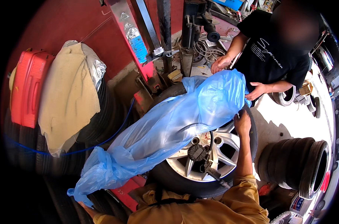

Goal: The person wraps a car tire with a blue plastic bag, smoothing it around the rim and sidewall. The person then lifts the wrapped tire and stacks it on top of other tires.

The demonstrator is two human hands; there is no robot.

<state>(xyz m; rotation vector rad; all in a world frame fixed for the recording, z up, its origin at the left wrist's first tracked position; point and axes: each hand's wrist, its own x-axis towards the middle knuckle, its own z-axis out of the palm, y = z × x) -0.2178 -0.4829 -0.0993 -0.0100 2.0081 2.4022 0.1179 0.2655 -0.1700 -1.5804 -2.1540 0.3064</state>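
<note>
A long, see-through blue plastic bag [158, 127] stretches slantwise across the view, over part of a car wheel [188, 175] with a silver alloy rim. At the bag's bunched lower-left end is my left hand [88, 210], closed on it, fingers mostly hidden. My right hand [242, 123] has its fingers curled at the bag's upper-right edge, above the tyre. A round black gauge [196, 152] with a hose lies over the rim. Opposite me, a person in a black T-shirt [266, 44] has one hand [256, 90] by the bag's far end and another hand [222, 63] raised beside it.
A red and black upright machine frame [134, 41] rises behind the wheel. At right, several tyres [293, 164] are stacked on their sides. A red suitcase [29, 87] and a beige cloth [70, 93] rest on tyres at left. A blue hose [102, 143] runs past them.
</note>
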